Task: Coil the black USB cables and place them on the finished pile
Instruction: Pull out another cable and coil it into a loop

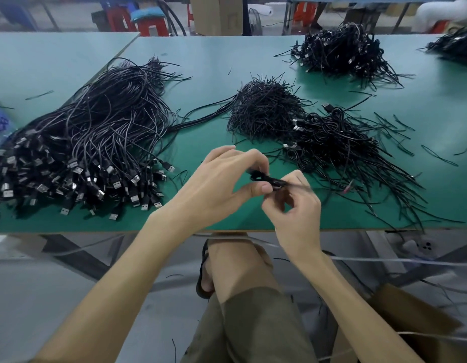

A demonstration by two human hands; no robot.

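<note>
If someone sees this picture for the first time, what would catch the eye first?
First the heap of loose black USB cables on the left of the green table, with its plugs toward the near edge. Then the left hand and right hand at the centre, both pinching one coiled cable above that edge.

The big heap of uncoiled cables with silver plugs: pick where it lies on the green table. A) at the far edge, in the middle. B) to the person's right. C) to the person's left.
C: the heap of uncoiled cables covers the left part of the table, left of the left hand, which pinches a cable bundle.
</note>
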